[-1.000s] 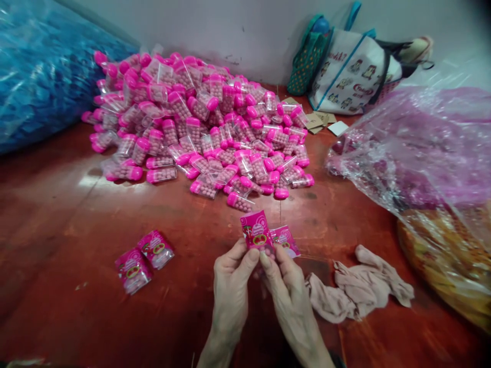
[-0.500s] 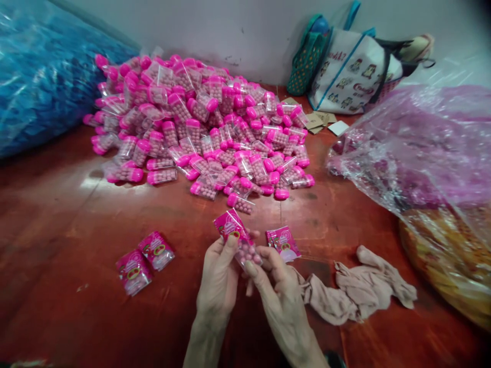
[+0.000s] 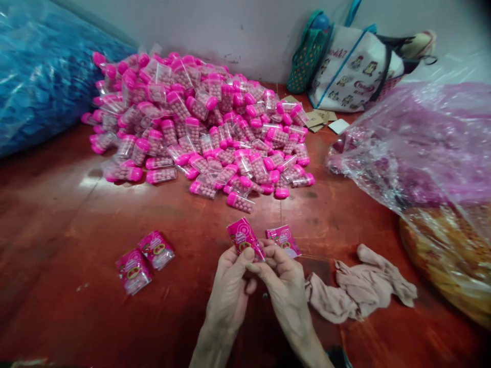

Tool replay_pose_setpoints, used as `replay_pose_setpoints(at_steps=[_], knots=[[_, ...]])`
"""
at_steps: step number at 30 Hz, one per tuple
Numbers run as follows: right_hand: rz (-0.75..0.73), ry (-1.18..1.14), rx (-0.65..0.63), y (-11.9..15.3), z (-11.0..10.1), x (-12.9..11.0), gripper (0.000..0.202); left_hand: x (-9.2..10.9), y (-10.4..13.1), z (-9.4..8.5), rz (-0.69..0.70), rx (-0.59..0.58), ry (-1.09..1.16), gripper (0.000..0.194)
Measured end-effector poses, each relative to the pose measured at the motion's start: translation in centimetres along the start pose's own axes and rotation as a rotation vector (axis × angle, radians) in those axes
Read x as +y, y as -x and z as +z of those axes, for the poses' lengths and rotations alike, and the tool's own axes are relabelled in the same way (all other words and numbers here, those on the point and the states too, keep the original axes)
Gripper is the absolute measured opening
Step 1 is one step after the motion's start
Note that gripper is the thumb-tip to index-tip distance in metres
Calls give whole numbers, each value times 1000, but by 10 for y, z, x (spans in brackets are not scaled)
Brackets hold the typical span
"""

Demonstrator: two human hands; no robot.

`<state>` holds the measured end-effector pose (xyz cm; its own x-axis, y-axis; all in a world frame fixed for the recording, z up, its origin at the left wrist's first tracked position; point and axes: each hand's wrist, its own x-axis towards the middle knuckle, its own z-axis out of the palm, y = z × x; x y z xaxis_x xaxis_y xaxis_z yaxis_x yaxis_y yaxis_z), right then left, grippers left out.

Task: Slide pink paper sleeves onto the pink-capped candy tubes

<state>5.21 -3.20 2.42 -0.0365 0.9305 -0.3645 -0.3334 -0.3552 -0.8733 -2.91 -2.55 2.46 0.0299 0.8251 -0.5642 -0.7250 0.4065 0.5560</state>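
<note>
Between my two hands, low in the middle of the head view, is a pink printed packet (image 3: pixel 245 236) with a swirl pattern, its top tilted to the left. My left hand (image 3: pixel 232 286) has its thumb pressed on the packet's front. From the other side, the fingers and thumb of my right hand (image 3: pixel 284 278) pinch the packet's lower right edge. My fingers hide its bottom end. Just behind my right hand lies a small stack of similar pink packets (image 3: pixel 284 240). Two more, a packet (image 3: pixel 133 271) and its neighbour (image 3: pixel 156 250), lie side by side to the left.
A large heap of clear pink-capped bottles (image 3: pixel 203 122) filled with pink balls lies against the wall. A blue plastic sack (image 3: pixel 49 76) stands left, a clear bag of pink items (image 3: pixel 429 148) right. A crumpled beige cloth (image 3: pixel 360 286) lies nearer me. Bags (image 3: pixel 349 71) lean at the back.
My hands and the packet have shifted slightly right and down. The pink balls that showed below the packet's print are now hidden by my fingers.
</note>
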Motion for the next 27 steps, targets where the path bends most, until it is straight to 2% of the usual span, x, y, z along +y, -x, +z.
replay_pose_setpoints(at_steps=[8, 15, 18, 20, 22, 24, 25, 27], knots=[[60, -107, 15, -4, 0, -3, 14, 0, -1, -2, -37, -13, 7, 20], [88, -69, -26, -7, -2, 5, 17, -4, 0, -4, -14, -27, -17, 19], [100, 28, -94, -7, -3, 5, 16, 1, 4, -9, 11, 0, -62, 20], [90, 136, -149, -7, -7, -1, 14, 12, 8, -18, 109, 86, -123, 19], [66, 232, -158, -6, -14, -12, 14, 28, 11, -32, 321, 268, -200, 14], [48, 291, -108, -5, -24, -23, 18, 48, 14, -52, 497, 481, -278, 15], [34, 311, -64, -3, -29, -28, 20, 58, 15, -62, 553, 549, -335, 15], [-5, 340, 4, 0, -39, -34, 23, 74, 16, -83, 671, 653, -459, 32]])
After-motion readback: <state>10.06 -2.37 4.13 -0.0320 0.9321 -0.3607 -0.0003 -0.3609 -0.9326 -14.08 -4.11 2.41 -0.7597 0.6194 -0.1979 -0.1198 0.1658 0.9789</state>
